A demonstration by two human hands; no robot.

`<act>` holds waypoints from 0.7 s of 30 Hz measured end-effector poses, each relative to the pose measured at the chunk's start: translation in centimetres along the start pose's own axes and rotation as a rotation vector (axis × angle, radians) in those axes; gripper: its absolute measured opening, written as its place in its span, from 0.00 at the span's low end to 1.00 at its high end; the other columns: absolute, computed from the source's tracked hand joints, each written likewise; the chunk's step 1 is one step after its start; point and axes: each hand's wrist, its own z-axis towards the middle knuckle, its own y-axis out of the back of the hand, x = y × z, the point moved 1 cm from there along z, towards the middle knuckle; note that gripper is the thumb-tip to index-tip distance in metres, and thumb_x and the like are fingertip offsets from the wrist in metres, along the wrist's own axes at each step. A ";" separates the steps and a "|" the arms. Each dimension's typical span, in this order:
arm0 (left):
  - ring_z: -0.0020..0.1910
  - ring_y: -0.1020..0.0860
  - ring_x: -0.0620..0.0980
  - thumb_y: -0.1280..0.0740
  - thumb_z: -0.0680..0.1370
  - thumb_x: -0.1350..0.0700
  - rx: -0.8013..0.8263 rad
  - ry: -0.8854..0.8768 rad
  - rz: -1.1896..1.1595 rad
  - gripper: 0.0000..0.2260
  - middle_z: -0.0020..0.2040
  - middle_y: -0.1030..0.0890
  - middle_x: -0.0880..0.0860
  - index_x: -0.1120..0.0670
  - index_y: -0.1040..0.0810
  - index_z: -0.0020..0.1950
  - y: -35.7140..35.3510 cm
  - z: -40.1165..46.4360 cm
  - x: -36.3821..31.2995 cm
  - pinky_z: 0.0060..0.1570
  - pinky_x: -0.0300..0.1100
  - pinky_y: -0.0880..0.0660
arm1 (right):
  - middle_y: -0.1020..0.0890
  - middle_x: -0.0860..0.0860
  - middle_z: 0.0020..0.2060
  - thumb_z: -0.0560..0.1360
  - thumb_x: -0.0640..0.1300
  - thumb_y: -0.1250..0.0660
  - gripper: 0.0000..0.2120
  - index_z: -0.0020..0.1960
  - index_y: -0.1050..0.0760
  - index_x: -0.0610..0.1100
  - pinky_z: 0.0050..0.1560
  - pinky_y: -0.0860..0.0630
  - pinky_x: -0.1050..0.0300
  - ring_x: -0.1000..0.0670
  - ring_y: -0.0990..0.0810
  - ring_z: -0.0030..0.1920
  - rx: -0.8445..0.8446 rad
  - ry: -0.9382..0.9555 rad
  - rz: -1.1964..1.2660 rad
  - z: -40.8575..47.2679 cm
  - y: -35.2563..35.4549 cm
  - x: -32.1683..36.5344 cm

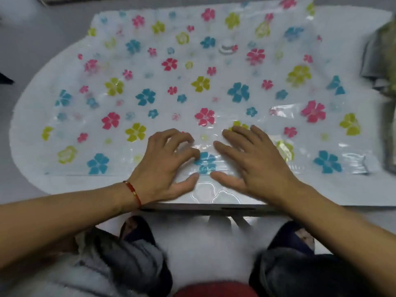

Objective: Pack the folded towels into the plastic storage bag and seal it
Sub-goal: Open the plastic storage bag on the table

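Plastic storage bag (192,82), flower-printed, lies flat across the worktop (364,189). Left hand (165,166) and right hand (255,166) press its near edge, fingers spread; neither grip pinches anything.

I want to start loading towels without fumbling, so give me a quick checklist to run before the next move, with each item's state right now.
1. Bag lies flat on the table: ok, spread out with a few wrinkles.
2. Bag mouth at the near edge is open: cannot tell; left hand and right hand rest on it there, fingers spread.
3. Hands are free to pick up towels: ok, neither grips anything.
4. Towels are within reach: ok, a blurred stack of folded fabric sits at the table's right edge.
5. Bag is empty: ok, it looks flat, nothing bulging.
6. Valve is capped: cannot tell, too blurred.
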 end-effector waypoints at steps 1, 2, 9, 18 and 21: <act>0.63 0.30 0.56 0.35 0.75 0.41 -0.003 -0.023 -0.002 0.16 0.60 0.25 0.50 0.48 0.24 0.58 0.0 -0.2 -0.2 0.59 0.56 0.34 | 0.21 0.42 0.68 0.78 0.68 0.38 0.31 0.69 0.21 0.46 0.72 0.33 0.36 0.39 0.25 0.71 0.000 -0.013 -0.026 -0.2 0.1 0.3; 0.60 0.28 0.55 0.35 0.76 0.43 -0.012 -0.039 -0.002 0.14 0.58 0.23 0.50 0.48 0.23 0.57 0.1 -0.4 -0.4 0.57 0.56 0.32 | 0.20 0.43 0.67 0.79 0.67 0.39 0.30 0.69 0.21 0.46 0.70 0.31 0.37 0.39 0.25 0.70 0.003 -0.033 -0.045 -0.5 0.3 0.6; 0.46 0.25 0.52 0.39 0.82 0.50 -0.096 -0.055 0.076 0.08 0.49 0.19 0.51 0.51 0.22 0.53 0.9 -0.3 -1.9 0.43 0.46 0.29 | 0.14 0.43 0.57 0.79 0.52 0.29 0.13 0.57 0.14 0.44 0.58 0.23 0.41 0.39 0.18 0.59 -0.246 -0.364 0.081 -2.2 2.5 4.8; 0.41 0.24 0.48 0.37 0.80 0.51 -0.284 0.175 -0.244 0.08 0.41 0.19 0.48 0.51 0.21 0.48 1.9 1.6 -2.4 0.43 0.48 0.26 | 0.12 0.41 0.37 0.80 0.51 0.30 0.15 0.49 0.16 0.38 0.37 0.15 0.48 0.39 0.13 0.36 -0.291 -0.899 1.418 1.3 1.2 9.0; 0.42 0.23 0.43 0.37 0.80 0.49 -0.205 0.203 -0.369 0.08 0.43 0.18 0.45 0.49 0.19 0.51 2.1 1.9 -2.2 0.44 0.42 0.25 | 0.12 0.41 0.38 0.80 0.51 0.30 0.14 0.50 0.15 0.39 0.39 0.15 0.51 0.41 0.12 0.38 -0.342 -0.890 1.419 1.7 0.3 8.3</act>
